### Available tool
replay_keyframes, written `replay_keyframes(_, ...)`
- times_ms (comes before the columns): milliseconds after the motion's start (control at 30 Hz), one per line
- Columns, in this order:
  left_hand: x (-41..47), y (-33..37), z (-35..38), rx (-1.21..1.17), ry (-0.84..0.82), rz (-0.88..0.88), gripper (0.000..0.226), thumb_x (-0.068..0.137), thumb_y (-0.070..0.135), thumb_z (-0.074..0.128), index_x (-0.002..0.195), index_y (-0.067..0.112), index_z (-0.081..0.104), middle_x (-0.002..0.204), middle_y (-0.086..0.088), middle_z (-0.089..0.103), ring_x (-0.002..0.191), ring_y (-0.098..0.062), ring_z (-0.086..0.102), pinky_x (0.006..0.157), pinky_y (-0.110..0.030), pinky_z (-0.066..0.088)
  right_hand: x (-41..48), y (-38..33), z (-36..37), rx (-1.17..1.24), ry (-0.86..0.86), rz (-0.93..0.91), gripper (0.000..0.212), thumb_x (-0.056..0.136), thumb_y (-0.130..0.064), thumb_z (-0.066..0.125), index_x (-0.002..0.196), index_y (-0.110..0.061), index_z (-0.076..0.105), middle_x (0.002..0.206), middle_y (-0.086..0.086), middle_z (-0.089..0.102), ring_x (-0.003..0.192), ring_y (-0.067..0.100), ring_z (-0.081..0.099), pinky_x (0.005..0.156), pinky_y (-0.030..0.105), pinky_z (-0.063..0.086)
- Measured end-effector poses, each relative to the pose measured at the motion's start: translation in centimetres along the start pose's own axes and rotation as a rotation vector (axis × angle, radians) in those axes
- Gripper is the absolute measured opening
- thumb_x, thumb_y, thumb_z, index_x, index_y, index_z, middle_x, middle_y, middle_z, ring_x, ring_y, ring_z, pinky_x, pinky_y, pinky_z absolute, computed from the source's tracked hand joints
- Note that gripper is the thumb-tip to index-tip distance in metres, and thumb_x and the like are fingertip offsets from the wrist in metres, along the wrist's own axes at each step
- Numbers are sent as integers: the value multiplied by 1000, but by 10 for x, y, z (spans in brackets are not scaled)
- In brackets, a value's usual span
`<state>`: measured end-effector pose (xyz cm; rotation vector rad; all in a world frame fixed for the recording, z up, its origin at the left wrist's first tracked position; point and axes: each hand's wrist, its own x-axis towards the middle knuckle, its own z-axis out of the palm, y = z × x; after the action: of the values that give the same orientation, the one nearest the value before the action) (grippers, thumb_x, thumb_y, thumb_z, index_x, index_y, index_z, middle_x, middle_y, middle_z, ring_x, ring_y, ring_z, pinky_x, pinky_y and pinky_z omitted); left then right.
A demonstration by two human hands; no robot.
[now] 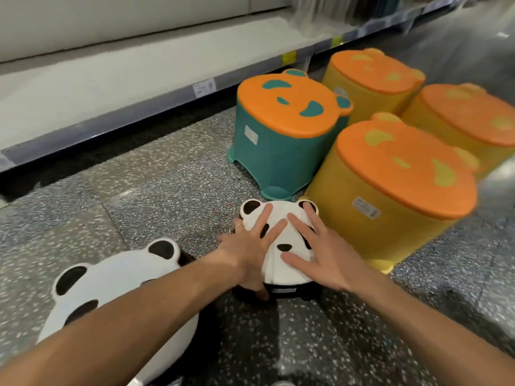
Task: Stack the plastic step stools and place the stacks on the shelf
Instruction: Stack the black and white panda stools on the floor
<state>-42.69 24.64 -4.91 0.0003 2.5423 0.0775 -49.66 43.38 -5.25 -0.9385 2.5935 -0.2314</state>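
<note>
A small black stool with a white panda-face top (279, 211) stands on the floor in front of me. My left hand (249, 249) lies over its left half, with the thumb hooked down the front rim and the outer fingers over the left edge. My right hand (316, 246) presses flat on the right half, fingers spread. A second panda stool (117, 277) sits at lower left, partly hidden by my left forearm. A teal stool with an orange top (278, 151) stands behind. Three yellow stools with orange tops (390, 218) (367, 84) (459, 121) are clustered at right.
A low white shelf (111, 87) with a grey front rail and price labels (204, 87) runs along the left and back. The floor is dark speckled terrazzo (156, 196). The yellow stool nearest me almost touches the panda stool on its right.
</note>
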Motion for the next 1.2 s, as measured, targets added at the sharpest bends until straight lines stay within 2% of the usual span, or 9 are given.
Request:
replay_keyframes(133,-7,-8,1,-91,60,61,157,62,60,94,155,45,-32,160,7,-47,151,-65,-3,116,-66,37,1,-2,8,25,84,0,90,82,-88,26,161,-48,9,171,-15,-20,136,36,48,101,48,51)
replay_keyframes(267,-19,-8,-5,-166,164,89,151,59,52,96,161,42,-15,166,11,-30,149,-58,10,114,-60,41,-2,-9,5,13,144,31,89,80,-86,26,159,-51,8,171,-19,-16,132,36,46,96,48,51)
replay_keyframes(433,-41,-17,-32,-100,362,93,147,58,49,96,163,37,-6,168,5,-24,139,-54,24,108,-62,44,-6,-28,-25,-1,308,22,85,82,-86,31,158,-53,9,172,-18,-7,127,31,43,84,45,52)
replay_keyframes(567,-65,-30,-69,-39,552,89,142,59,46,94,163,36,-2,171,0,-20,129,-52,33,98,-59,49,-10,-51,-70,-33,466,-17,86,81,-85,34,158,-51,16,173,-14,4,120,36,48,73,47,57)
replay_keyframes(700,-117,-50,-91,18,702,61,134,61,57,86,163,34,3,173,-6,-9,123,-52,41,92,-57,51,-24,-89,-105,-49,577,-109,86,83,-84,37,159,-47,22,173,-15,6,124,37,45,71,46,55)
replay_keyframes(867,-201,-78,-85,-45,732,-36,131,64,68,82,163,40,0,173,3,-12,128,-46,38,97,-55,50,-46,-160,-122,-93,547,-219,88,79,-86,32,159,-51,17,172,-21,-1,127,35,42,67,39,43)
replay_keyframes(967,-249,-89,-70,-96,744,-143,135,60,67,86,162,44,1,173,7,-12,130,-45,38,102,-58,47,-61,-201,-124,-92,502,-286,88,77,-87,30,157,-55,12,170,-26,-5,130,34,41,69,41,42)
replay_keyframes(1100,-288,-98,-38,-122,754,-256,136,52,70,84,164,40,12,175,4,-1,126,-51,47,99,-64,49,-78,-241,-115,-90,463,-370,86,81,-84,31,159,-48,22,172,-17,10,113,36,52,55,33,40)
replay_keyframes(1200,-310,-100,-15,-154,735,-341,136,47,66,84,162,45,14,173,8,4,122,-45,52,87,-59,58,-84,-261,-103,-116,412,-387,84,83,-84,29,158,-45,30,171,-15,19,101,34,54,50,28,36)
